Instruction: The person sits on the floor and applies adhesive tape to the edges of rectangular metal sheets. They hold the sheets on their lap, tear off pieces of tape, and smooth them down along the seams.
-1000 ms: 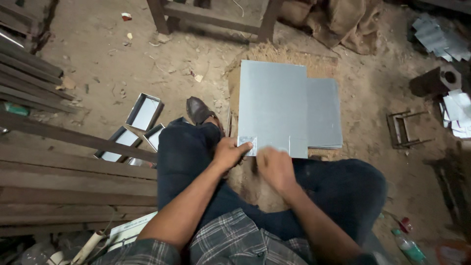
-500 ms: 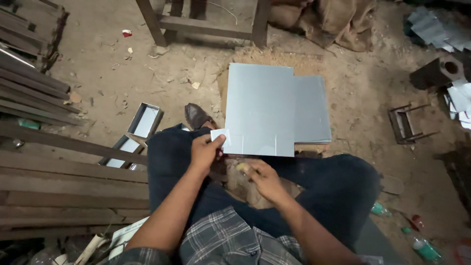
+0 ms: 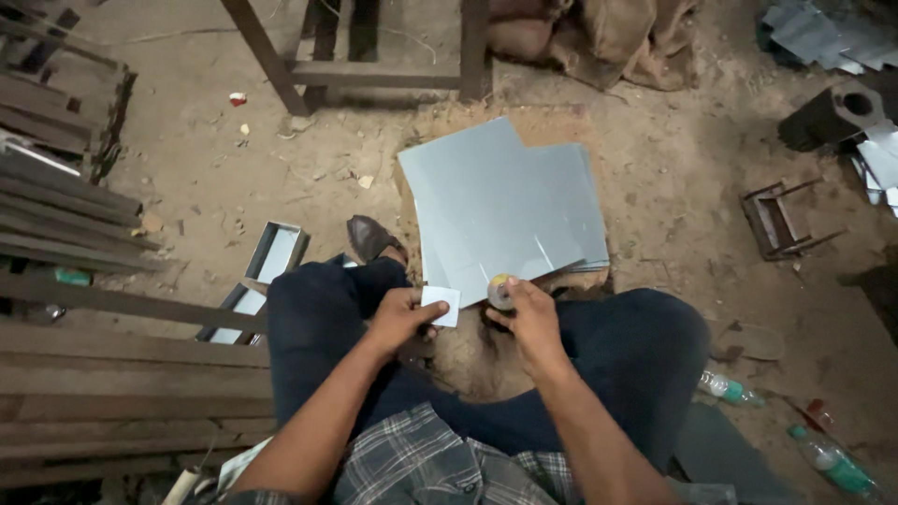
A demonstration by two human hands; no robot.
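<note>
I sit on the dirt floor with my knees apart. A stack of grey metal sheets lies on a low block in front of me, its top sheet turned at an angle. My left hand pinches a small square offcut of sheet at the near corner of the stack. Right beside it, my right hand grips a small round object with a yellow centre, pressed near the sheet's front edge.
Long metal bars and planks lie at the left. Folded metal trays rest by my left shoe. A wooden stand and sacks are behind, a small metal bracket at right, plastic bottles at bottom right.
The top sheet has rotated from square to angled on the stack. My left hand has pulled the small offcut back toward me, and my right hand has come up to the sheet's edge with the round object.
</note>
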